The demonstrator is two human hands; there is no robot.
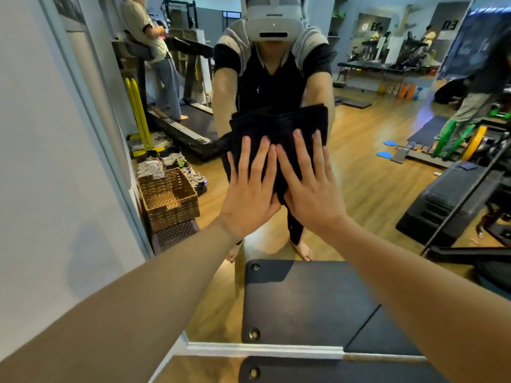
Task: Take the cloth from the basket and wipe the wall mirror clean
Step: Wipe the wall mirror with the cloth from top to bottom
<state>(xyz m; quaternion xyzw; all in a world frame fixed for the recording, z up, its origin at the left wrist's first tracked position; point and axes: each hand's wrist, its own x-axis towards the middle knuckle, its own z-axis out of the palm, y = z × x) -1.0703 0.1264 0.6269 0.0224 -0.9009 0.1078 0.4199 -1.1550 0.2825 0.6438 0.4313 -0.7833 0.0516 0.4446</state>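
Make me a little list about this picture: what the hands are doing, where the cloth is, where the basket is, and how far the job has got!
left hand: left hand flat, fingers straight, pressing the cloth
right hand: right hand flat beside it, pressing too
cloth: black cloth, folded, held against the wall mirror
basket: wicker basket seen reflected at the mirror's left edge, no cloth in it
mat: dark mat reflected low in the mirror
job: cloth is out of the basket, wiping under way

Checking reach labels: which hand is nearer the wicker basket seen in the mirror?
Left. The left hand presses the black cloth just right of the wicker basket; the right hand lies further right, beyond the left.
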